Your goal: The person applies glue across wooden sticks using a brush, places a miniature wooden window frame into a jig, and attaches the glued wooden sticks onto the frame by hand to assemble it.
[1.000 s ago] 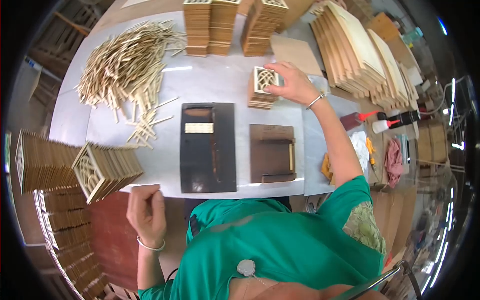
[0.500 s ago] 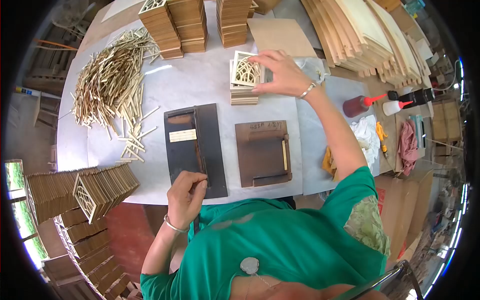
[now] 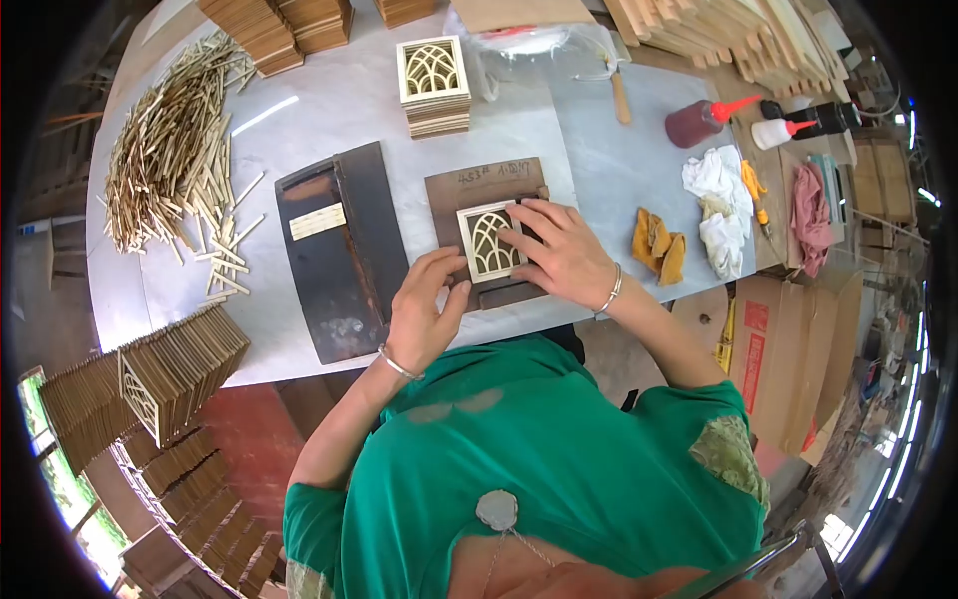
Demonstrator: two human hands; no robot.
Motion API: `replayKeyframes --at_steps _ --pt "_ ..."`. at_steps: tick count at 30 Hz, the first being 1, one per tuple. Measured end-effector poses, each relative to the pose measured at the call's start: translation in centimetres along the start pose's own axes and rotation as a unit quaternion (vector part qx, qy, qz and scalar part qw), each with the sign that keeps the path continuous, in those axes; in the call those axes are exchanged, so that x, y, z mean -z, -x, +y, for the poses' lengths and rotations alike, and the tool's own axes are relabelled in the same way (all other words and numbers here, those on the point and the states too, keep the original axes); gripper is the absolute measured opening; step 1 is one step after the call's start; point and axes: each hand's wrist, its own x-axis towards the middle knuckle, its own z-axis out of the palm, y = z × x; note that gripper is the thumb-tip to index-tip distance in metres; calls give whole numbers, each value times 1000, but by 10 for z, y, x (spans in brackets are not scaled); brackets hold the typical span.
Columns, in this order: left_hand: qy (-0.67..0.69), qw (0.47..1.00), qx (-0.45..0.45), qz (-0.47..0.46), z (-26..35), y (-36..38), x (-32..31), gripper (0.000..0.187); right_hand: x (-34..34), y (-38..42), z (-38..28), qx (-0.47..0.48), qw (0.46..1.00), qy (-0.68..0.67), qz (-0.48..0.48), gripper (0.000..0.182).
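A pale wooden lattice panel (image 3: pixel 489 243) lies on the brown board (image 3: pixel 452 196) with handwriting along its top. My right hand (image 3: pixel 564 250) holds the panel's right side between thumb and fingers. At its left edge is my left hand (image 3: pixel 429 304), fingers bent and apart, fingertips close to the panel; whether they touch it is hard to tell. To the left lies a dark board (image 3: pixel 354 299) bearing a few pale strips (image 3: pixel 317 223) side by side. A stack of lattice panels (image 3: pixel 435 90) stands behind the brown board.
Loose sticks (image 3: pixel 170 150) are heaped at the left. Brown panel stacks (image 3: pixel 190 364) stand at the near left corner. On the right are a red-tipped bottle (image 3: pixel 694 125), a white bottle (image 3: pixel 773 133), white cloth (image 3: pixel 720 205) and an orange-brown cloth (image 3: pixel 657 245).
My right hand has come from the stack to the brown board with a lattice panel. My left hand has moved right, from the dark board to the panel's side. The view has shifted.
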Motion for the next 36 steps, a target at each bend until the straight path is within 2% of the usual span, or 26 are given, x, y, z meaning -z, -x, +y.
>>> replayKeyframes --at_steps 3,5,10,14,18,20,22,23,24,26,27,29,30,31,33,36 --pt "-16 1000 9 -16 4 -2 -8 27 3 -1 0 1 1000 1 10 57" --pt "-78 996 -30 11 1 -2 -13 27 3 0 1 5 1000 0 13 57" --pt "-89 996 -18 -7 15 -8 -23 27 8 9 9 -12 999 14 30 54" --pt "-147 986 -78 5 20 -16 -32 27 10 15 13 -30 999 -5 29 53" --pt "-122 992 -40 -14 24 -19 -28 26 12 14 14 -29 999 -20 28 51" --pt "-106 994 -38 -14 18 -21 -27 25 19 11 15 -54 997 -50 0 47" --pt "-110 991 -73 8 14 -26 -23 23 24 -3 13 -74 994 -85 14 39" --pt "-74 996 -42 -10 13 -29 -20 22 23 -13 12 -83 992 -90 20 37" --pt "-45 998 -13 -30 11 -33 -15 20 23 -27 7 -75 991 -93 64 27" --pt "-12 1000 -16 -23 10 -36 -3 19 18 -58 -6 -89 988 -106 64 17" --pt "-17 998 -50 14 8 -36 5 20 10 -75 -12 -74 984 -129 101 12" --pt "-83 989 -78 90 -5 -32 30 20 -10 -105 -23 -62 979 -169 100 13" --pt "-142 973 -111 142 -16 -31 46 19 -17 -120 -30 -73 981 -165 75 17" --pt "-156 969 -89 167 -22 -29 62 17 -21 -134 -38 -80 981 -166 52 19" --pt "-235 933 -123 242 -46 -28 92 14 -36 -159 -48 -107 982 -155 5 25" --pt "-298 912 -118 257 -79 -26 123 16 -52 -186 -55 -128 982 -131 -42 27"
